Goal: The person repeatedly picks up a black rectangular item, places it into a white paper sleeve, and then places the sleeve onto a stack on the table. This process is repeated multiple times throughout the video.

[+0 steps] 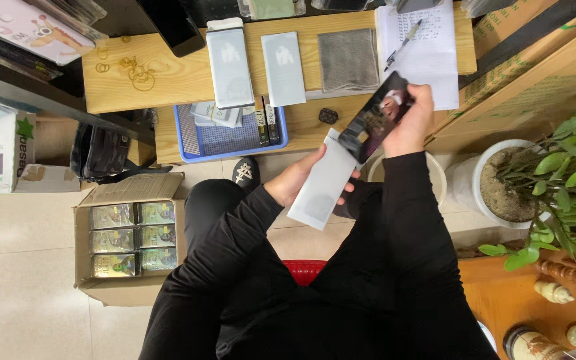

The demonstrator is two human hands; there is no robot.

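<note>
My left hand [299, 179] holds a white flat sleeve-like packet [321, 183] at an angle in front of me. My right hand [413, 120] grips a dark glossy flat card or phone case [376, 119] with a picture on it. Its lower end meets the open top of the white packet. Both arms wear black sleeves, and I sit on a red stool [305, 270].
A low wooden table [168, 80] holds two white packets [229, 63], a grey cloth [348, 60], paper with a pen [428, 47], rubber bands [135, 70] and a blue basket [231, 137]. A cardboard box of small packs [131, 237] sits on the floor at left. Potted plants [561, 180] stand at right.
</note>
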